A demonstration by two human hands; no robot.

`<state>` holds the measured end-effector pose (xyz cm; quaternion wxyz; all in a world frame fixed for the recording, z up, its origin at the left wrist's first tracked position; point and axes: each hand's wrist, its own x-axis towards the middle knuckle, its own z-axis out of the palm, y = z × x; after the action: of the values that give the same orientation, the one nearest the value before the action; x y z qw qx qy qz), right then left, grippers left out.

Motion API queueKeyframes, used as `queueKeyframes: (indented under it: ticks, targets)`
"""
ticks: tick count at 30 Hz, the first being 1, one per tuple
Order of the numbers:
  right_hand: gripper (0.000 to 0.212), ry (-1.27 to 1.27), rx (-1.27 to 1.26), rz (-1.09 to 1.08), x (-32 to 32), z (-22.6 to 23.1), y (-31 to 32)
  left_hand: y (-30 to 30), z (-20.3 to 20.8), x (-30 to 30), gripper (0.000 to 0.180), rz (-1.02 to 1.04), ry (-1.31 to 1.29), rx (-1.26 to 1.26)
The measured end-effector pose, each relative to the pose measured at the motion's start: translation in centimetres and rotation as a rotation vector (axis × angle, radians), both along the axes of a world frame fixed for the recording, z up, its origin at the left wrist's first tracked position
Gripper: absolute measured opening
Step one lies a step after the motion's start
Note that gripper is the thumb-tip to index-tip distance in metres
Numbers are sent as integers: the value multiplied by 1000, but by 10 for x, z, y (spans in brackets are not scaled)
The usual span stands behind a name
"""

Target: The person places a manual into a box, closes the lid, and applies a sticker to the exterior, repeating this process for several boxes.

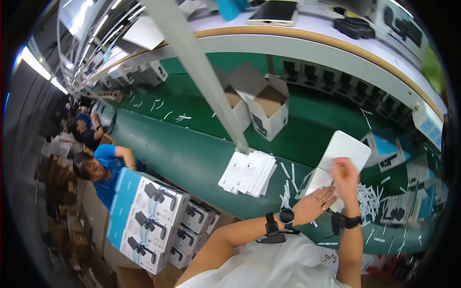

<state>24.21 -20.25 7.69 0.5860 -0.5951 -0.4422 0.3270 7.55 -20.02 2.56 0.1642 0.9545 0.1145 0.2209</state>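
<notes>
A flat white sheet-like carton blank (342, 152) lies on the green belt (192, 153). My left hand (317, 202) rests flat on its near edge, fingers spread, with a dark watch on the wrist. My right hand (345, 175) is above the sheet, fingers curled as if pinching a small item; it is blurred and I cannot tell what it grips. A black band sits on that wrist. A fanned stack of white printed cards (248, 173) lies to the left of my hands.
Open white cartons (266, 108) stand farther back on the belt behind a grey pole (201, 72). Stacked product boxes (153, 216) sit at lower left. White paper strips (370, 201) litter the belt. Other people work along the line at left.
</notes>
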Motion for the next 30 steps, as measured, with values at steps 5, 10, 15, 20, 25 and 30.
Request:
queueKeyframes:
  ticks: [5,10,15,20,25,30]
  targets:
    - [21,-192,152,-559,135,-21,-15,2,0,-1,63,-28,-13,47]
    - [47,215,-450,-372,164,-74,-39,7,9,0,65,-39,121,164]
    - [71,555,-163,81,105,17,-30,25,33,-11,71,-156,-9,-194]
    - [22,-489,-231,429,16,86,-28,35,47,-18,53,-119,-59,-732]
    - [20,-619,31,373,-5,58,-41,17,27,-17,39,-47,-525,-994]
    - [17,-649,71,396,-12,60,-43,27,11,-22,43,-125,-459,-973]
